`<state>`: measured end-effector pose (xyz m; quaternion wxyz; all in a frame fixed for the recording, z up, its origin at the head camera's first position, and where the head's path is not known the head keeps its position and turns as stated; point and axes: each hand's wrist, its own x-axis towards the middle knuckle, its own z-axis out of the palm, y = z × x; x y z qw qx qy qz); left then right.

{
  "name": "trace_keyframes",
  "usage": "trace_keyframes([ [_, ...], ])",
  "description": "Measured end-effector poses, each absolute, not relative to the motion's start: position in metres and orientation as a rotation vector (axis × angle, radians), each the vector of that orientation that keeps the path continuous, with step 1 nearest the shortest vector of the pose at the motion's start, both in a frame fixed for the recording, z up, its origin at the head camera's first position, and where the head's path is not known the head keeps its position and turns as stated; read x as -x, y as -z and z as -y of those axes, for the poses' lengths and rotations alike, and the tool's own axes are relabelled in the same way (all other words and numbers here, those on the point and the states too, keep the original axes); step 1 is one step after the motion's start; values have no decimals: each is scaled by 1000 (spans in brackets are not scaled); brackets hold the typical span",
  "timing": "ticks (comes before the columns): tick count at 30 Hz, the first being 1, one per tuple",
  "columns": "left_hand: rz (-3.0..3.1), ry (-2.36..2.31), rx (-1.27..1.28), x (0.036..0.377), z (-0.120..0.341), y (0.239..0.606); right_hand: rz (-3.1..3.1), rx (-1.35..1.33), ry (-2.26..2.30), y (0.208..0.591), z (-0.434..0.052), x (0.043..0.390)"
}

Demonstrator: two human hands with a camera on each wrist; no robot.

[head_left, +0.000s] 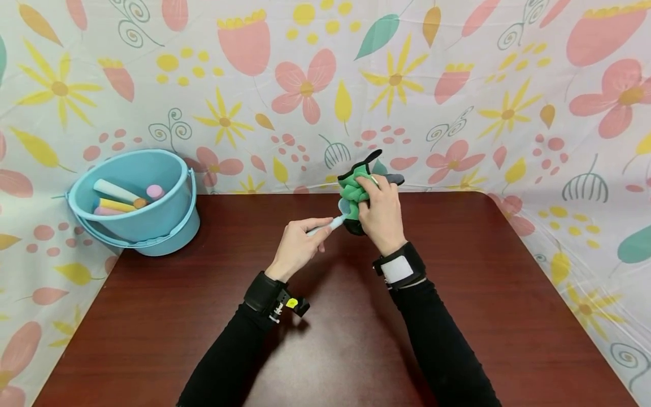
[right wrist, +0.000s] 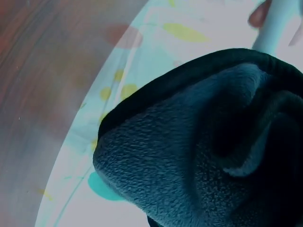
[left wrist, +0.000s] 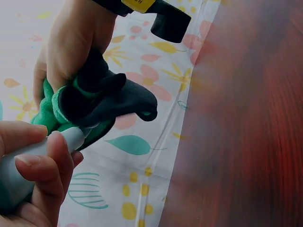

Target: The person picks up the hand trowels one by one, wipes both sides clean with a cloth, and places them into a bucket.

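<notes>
My left hand [head_left: 296, 246] grips the handle of a light-blue spoon-shaped tool [head_left: 325, 227], its rounded head up against a cloth. The cloth [head_left: 351, 189] is green on one side and dark grey on the other, with black edging. My right hand [head_left: 381, 217] holds it bunched at the tool's head, above the far edge of the table. In the left wrist view, fingers and thumb wrap the thick pale handle [left wrist: 19, 175], and the cloth [left wrist: 123, 101] covers its far end. The grey side of the cloth [right wrist: 147, 146] fills much of the right wrist view and hides the right fingers.
A light-blue bucket [head_left: 132, 217] stands at the table's back left corner. Inside lie several rod-like pieces, among them a pale one [head_left: 116, 190], a yellow one [head_left: 117, 204] and a pink one [head_left: 155, 192]. Flower-patterned fabric [head_left: 305, 141] hangs behind the brown table [head_left: 203, 339].
</notes>
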<state>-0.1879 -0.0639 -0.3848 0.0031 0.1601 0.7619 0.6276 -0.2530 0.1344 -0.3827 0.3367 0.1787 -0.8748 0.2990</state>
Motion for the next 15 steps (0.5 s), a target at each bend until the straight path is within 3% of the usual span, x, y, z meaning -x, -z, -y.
trace_keyframes([
  [10, -2291, -2020, -458, 199, 79, 402, 2271, -241, -885, 370, -165, 271],
  [15, -2225, -2188, -455, 209, 92, 406, 2251, -145, -1192, 368, -180, 270],
])
